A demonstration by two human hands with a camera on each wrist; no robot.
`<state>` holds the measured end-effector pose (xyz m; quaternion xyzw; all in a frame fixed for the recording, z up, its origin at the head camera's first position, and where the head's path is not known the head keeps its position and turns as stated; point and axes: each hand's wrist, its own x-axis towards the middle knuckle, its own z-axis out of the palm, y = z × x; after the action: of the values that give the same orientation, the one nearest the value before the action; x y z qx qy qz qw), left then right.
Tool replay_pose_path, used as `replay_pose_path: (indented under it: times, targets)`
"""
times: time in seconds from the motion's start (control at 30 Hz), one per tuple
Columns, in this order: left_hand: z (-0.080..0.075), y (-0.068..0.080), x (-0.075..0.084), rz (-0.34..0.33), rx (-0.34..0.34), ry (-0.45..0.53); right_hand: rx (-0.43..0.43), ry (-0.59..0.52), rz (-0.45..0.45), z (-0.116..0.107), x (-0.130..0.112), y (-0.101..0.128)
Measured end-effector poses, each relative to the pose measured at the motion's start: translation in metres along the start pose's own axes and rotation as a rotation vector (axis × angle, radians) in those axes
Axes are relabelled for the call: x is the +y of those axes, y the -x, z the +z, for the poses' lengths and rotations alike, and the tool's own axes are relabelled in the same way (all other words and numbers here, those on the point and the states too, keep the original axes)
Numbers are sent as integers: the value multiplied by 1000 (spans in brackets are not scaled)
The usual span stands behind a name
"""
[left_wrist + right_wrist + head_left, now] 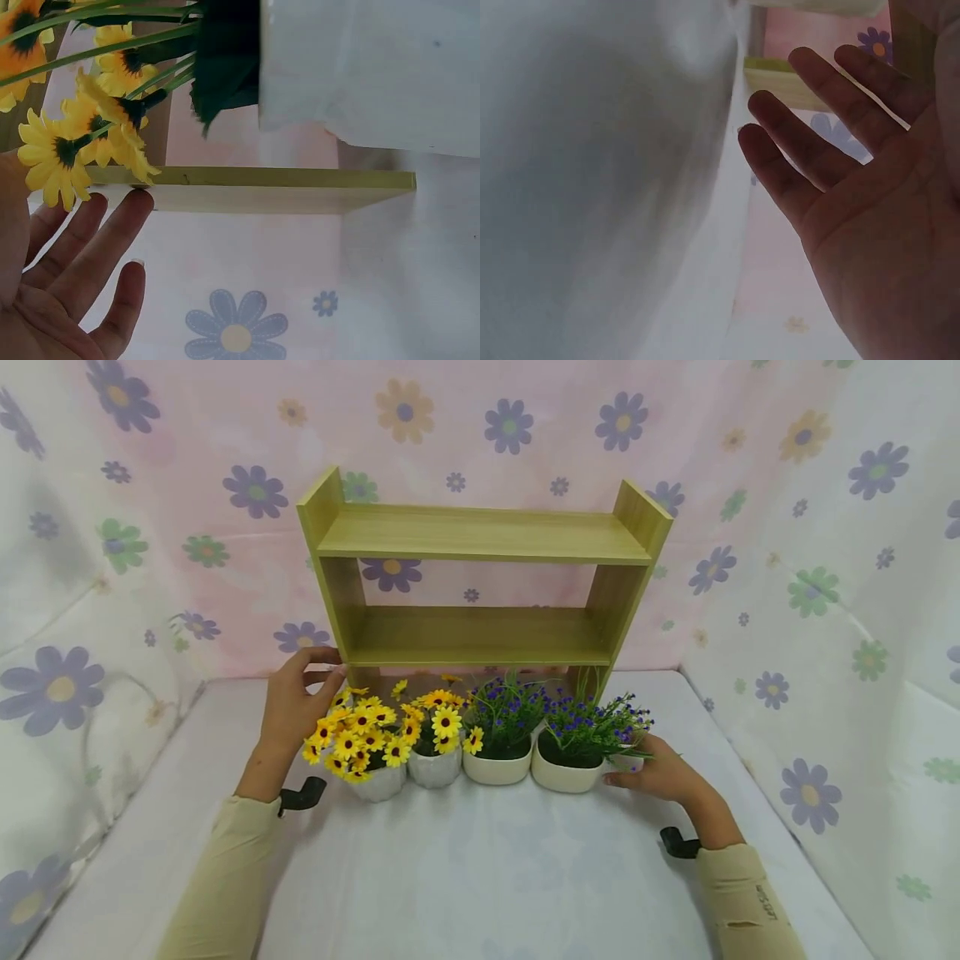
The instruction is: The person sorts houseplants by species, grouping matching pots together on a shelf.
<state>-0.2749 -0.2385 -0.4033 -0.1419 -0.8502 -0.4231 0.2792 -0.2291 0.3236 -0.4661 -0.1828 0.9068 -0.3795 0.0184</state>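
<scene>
My left hand (pixel 297 702) is at the left side panel (pixel 262 189) of a wooden shelf (pixel 480 639), its fairly straight fingertips touching the panel. Yellow flowers (pixel 360 735) in a grey-white pot (pixel 380 784) stand just in front of it. Beside them is a second pot of yellow flowers (pixel 434 770). Two cream oval pots (pixel 497 770) with purple flowers (pixel 573 718) continue the row. At its right end my right hand (pixel 663 772) lies by a small whitish pot (pixel 627 762), partly hidden by leaves. Its fingers (pixel 787 161) look extended and spread in the right wrist view.
The shelf has two visible boards and raised side panels, and stands near the flowered back curtain (pixel 465 435). More flowered cloth (pixel 840 635) hangs at both sides. A white cloth (pixel 480 877) covers the table.
</scene>
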Motion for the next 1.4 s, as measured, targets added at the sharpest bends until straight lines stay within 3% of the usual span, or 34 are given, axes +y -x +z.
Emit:
replay_pose_path:
  times: [0.53,0.97,1.4]
  targets:
    - [-2,-9,-8,-61,-56,-17,10,-38,-23,22,-10,-5]
    - [2,-9,-4,-125,-39,-9,20,-80,-112,23,-9,-8]
    - [4,-11,-5,-171,-39,-16,42,-78,62,-3,-15,1]
